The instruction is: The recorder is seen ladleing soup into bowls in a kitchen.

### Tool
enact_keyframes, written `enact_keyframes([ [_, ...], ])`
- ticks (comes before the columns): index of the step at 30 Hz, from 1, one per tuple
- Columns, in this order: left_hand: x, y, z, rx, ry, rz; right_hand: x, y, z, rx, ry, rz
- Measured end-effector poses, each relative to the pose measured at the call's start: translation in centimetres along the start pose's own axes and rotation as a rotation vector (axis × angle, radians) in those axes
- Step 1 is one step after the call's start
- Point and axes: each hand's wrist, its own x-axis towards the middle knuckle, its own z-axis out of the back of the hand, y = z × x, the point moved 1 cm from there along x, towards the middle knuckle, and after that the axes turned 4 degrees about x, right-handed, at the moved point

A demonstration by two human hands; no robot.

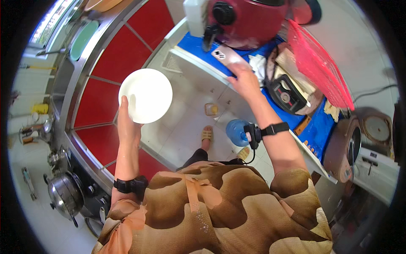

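My left hand (128,122) grips the near left rim of a round white plate (147,95), thumb on top, over the floor beside the red cabinet doors. On the right, my right hand (244,77) has its fingers on the lower end of a pale pink smartphone (226,57), which lies camera side up on the blue counter cover (195,47). Whether the fingers close around the phone or only rest on it cannot be told. Crumpled white tissue (258,66) lies just right of this hand.
A dark red appliance (250,22) stands behind the phone. Further right are a pink mesh basket (320,66), a black-handled appliance (287,95) and a wooden handle (302,125). A blue water bottle (236,131) is on the floor. A steel pot (66,195) stands on the stove at left.
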Motion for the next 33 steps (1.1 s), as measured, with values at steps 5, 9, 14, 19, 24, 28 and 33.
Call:
enact_keyframes([
  [5,-0.4,0.1,-5.7,-0.060,0.275,-0.033,-8.3,4.3,9.3,0.321,0.404,-0.048],
  [9,-4.3,-0.4,-12.0,-0.085,0.544,-0.103,-17.4,3.5,19.0,0.527,0.239,-0.297],
  [14,-10.8,0.3,-22.1,-0.085,0.831,0.022,-32.8,-1.4,31.7,0.346,-0.536,-0.556],
  [19,-18.3,2.8,-29.9,-0.027,0.895,-0.004,-45.0,-11.0,40.9,-0.070,-0.872,-0.768],
  [24,-25.0,4.2,-33.8,0.047,0.791,-0.045,-50.9,-17.9,44.6,-0.333,-0.751,-0.798],
  [28,-27.6,5.0,-34.7,0.329,0.644,-0.488,-51.2,-21.0,45.8,-0.389,-0.542,-0.865],
  [33,-32.4,3.2,-36.2,0.888,0.356,-1.273,-50.2,-22.8,46.0,-0.396,-0.344,-0.902],
])
